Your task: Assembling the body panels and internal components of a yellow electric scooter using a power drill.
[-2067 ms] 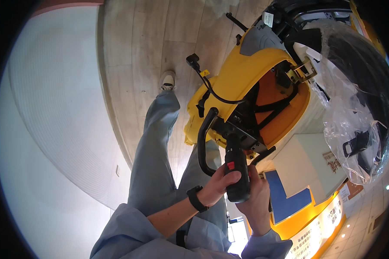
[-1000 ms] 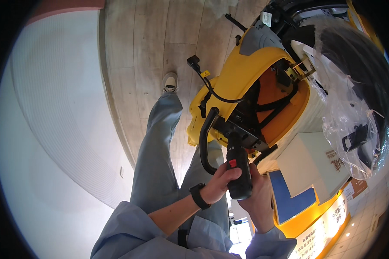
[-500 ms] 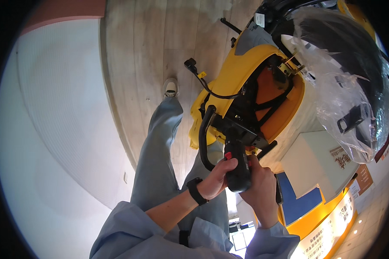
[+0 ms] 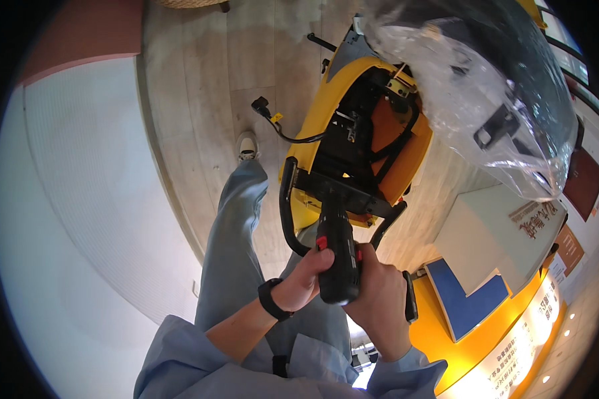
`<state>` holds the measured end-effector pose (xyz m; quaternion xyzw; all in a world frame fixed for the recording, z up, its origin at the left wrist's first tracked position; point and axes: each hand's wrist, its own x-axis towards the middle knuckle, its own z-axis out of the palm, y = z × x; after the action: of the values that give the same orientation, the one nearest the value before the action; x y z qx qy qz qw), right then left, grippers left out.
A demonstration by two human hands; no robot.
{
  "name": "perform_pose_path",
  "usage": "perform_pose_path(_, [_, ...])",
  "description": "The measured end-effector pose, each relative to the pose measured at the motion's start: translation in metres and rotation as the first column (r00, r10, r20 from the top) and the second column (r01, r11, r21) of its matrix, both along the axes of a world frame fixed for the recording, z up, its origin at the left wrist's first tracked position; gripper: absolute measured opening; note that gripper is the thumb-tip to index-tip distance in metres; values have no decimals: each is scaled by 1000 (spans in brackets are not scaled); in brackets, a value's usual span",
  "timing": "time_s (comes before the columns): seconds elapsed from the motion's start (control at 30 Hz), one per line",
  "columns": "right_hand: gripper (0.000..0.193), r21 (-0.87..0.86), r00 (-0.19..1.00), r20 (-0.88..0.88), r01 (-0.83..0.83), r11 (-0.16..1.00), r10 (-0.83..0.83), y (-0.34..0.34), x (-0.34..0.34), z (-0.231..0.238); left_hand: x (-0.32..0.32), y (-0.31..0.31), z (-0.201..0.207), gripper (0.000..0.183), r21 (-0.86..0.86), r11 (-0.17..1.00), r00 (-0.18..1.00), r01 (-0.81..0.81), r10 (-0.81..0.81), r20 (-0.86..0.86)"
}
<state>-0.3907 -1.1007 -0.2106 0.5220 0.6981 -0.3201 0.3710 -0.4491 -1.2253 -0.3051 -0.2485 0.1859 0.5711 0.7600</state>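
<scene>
**A:** ok so who's got the drill [image 4: 338, 263] and where's it aimed?

**B:** Both hands are clamped on it. Left hand [image 4: 305, 276] has its thumb just below the red button [image 4: 322, 243], right hand [image 4: 379, 299] is wrapped round the other side. Fingers underneath are hidden. Nose is at the black plate [image 4: 366, 196] on the yellow scooter [image 4: 321, 112], between two curved rails [image 4: 287, 206].

**A:** what'd worry you?

**B:** Slipping, mostly. Can't see the tip, so if it's sitting crooked I reckon it could skate off and gouge the plate. And if that button sets direction, a stray thumb might flip it.

**A:** knuckles?

**B:** Yeah, if the drill twists, the rails are near enough to bang them. Also the loose cable [image 4: 289, 137] hangs near the shoe [image 4: 247, 146], so one careless step could snag it.
</scene>
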Motion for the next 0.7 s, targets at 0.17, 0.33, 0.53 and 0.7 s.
perform_pose_path(0.17, [58,27,978,-194,78,997,-71,-27,55,17,12,-17,18,81,123,978,978,169,-151,-141])
perform_pose_path(0.33, [44,169,821,-509,390,905,-259,-88,131,11,30,-18,38,74,182,927,909,329,-259,-327])
perform_pose_path(0.53, [39,260,634,-754,527,809,-170,-149,204,4,65,-23,70,59,158,879,820,449,-336,-463])
perform_pose_path(0.7, [28,325,446,-894,572,753,47,-182,280,5,125,-11,129,50,99,863,672,496,-309,-673])
